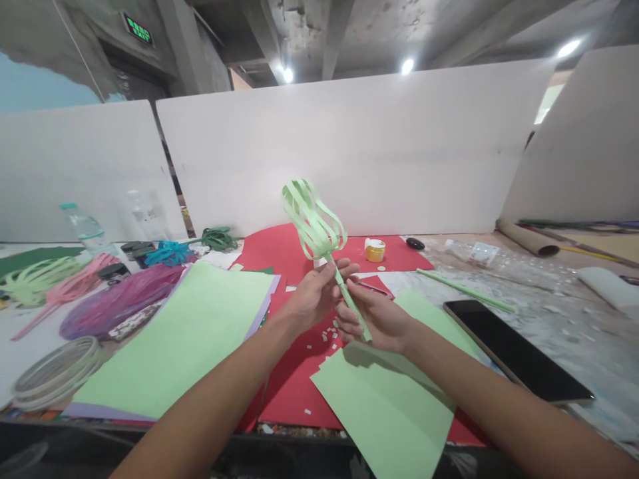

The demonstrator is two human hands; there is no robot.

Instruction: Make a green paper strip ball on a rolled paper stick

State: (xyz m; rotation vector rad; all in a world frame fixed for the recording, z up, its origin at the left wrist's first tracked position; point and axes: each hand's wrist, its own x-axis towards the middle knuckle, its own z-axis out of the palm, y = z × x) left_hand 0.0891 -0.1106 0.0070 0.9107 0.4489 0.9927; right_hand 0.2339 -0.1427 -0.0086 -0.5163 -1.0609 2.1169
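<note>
Head view: a red sheet (294, 386) covers the table, light green paper (394, 406) lying on it below the hands, a dark phone (514, 349) to the right, a yellow pot (375, 251) behind. Both hands, left hand (312, 296) and right hand (377, 319), pinch the stem of a green paper flower (314, 223) (looped strips tilted up-left), held above the red sheet.

Green lit sign (138, 30) above the doorway, characters too small to read
</note>
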